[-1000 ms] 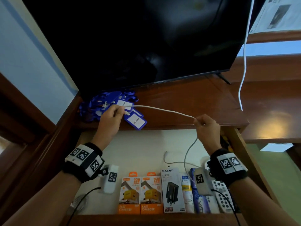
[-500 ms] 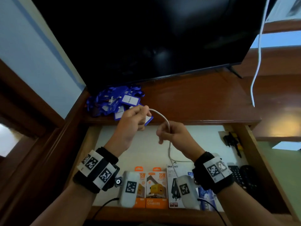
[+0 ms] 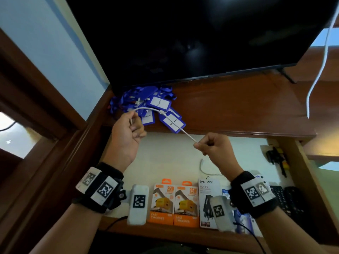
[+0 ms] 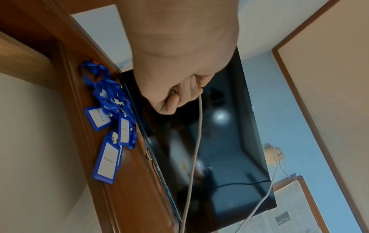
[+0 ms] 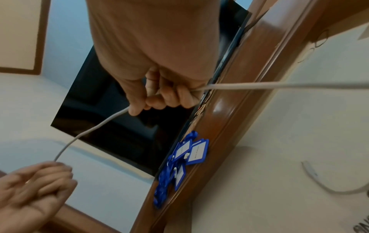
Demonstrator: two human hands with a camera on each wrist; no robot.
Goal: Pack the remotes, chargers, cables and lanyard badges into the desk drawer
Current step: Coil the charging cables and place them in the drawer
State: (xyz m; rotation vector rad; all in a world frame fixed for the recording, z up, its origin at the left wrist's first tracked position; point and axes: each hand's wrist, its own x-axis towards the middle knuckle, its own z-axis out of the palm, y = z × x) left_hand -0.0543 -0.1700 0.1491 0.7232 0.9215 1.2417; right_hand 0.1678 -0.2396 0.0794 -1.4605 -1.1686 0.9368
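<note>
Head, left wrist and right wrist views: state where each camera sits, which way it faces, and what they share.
Head: on the head, facing forward and down at the open drawer; both hands, left hand, right hand.
Left wrist: along the left hand toward the TV.
Right wrist: along the right hand; both hands show.
Shared: white cable, blue lanyard badges.

Dim, soft-focus frames, wide-angle bending at edges.
</note>
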